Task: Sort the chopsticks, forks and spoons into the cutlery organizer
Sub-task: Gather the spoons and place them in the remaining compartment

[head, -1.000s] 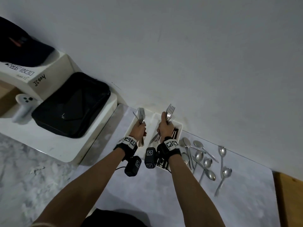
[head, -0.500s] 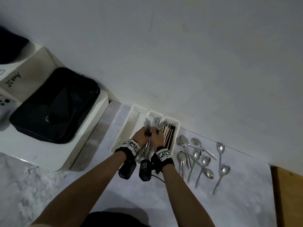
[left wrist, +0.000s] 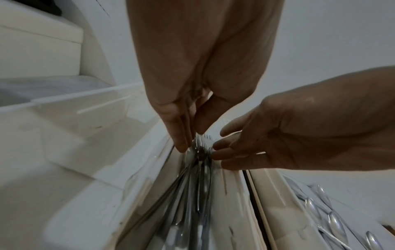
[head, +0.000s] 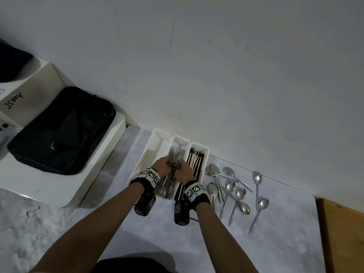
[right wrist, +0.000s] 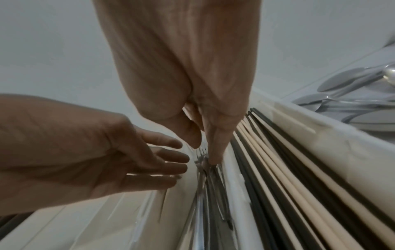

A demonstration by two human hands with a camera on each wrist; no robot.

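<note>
The white three-slot organizer (head: 157, 134) stands against the wall. Its right slot holds black and cream chopsticks (head: 197, 160) (right wrist: 278, 169). Its left slot (head: 155, 154) has nothing in it. A bundle of metal forks (head: 177, 154) (left wrist: 200, 186) (right wrist: 205, 194) lies in the middle slot, tines toward the wall. My left hand (head: 170, 164) (left wrist: 192, 140) and right hand (head: 179, 167) (right wrist: 203, 148) meet over the fork necks. Straight fingers touch the bundle from both sides. Several spoons (head: 232, 186) (right wrist: 346, 79) lie loose on the table to the right of the organizer.
A black bag (head: 63, 131) lies on a white box (head: 59, 186) left of the table. A wooden surface (head: 344, 233) borders the table's right edge. The wall runs directly behind the organizer.
Both hands held fork bundles upright above the organizer, then brought them together and down into the middle slot. Their fingers have since straightened out of the fist grips.
</note>
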